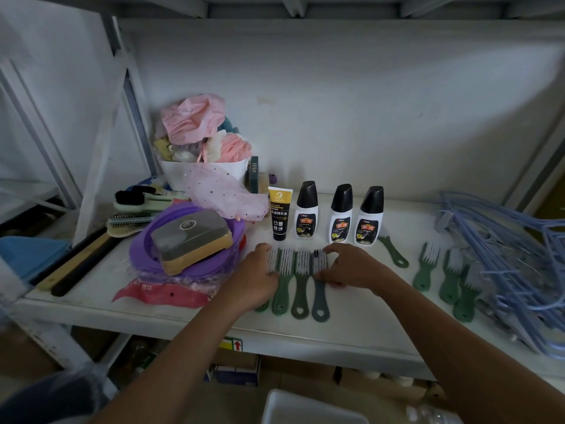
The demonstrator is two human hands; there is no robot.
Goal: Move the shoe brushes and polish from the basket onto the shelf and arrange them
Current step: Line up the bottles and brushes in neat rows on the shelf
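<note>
White shelf [351, 325] carries a "LEATHER" cream tube [279, 214] and three black-capped polish bottles [340, 214], their labels unreadable. Just before them, left hand [260, 278] and right hand [351, 266], fingers curled loosely, bracket four green-handled brushes [301, 281] near the front edge; bare room lies rightward.

Both bare forearms stretched forward, left hand [255, 278] and right hand [351, 266] palms-down, fingers curled inward.

Bare shelf [351, 304] lies open at 6 o'clock of the polish bottles [339, 214]; purple basins [146, 249] block 9 o'clock, blue hangers [504, 240] 3 o'clock.
</note>
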